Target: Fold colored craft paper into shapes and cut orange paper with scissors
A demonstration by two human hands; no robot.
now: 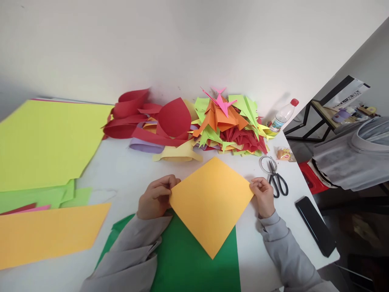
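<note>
A square sheet of orange paper [212, 202] is held up diamond-wise between my two hands, one corner pointing down toward me. My left hand [156, 196] pinches its left corner, and my right hand [263, 195] pinches the right corner. No fold line shows on the sheet. Beneath it lies a large green sheet [197, 263] on the white table [121, 170]. Just beyond my right hand are scissors [276, 178] with black handles, lying partly over a clear ring-shaped roll [267, 162].
Folded paper cranes [223, 117] are heaped by the wall, beside curled red paper pieces [173, 117]. A bottle [281, 117], a wrapped snack [284, 154] and a black case [316, 225] line the right side. Yellow-green sheets [45, 142] and an orange strip [54, 231] lie left.
</note>
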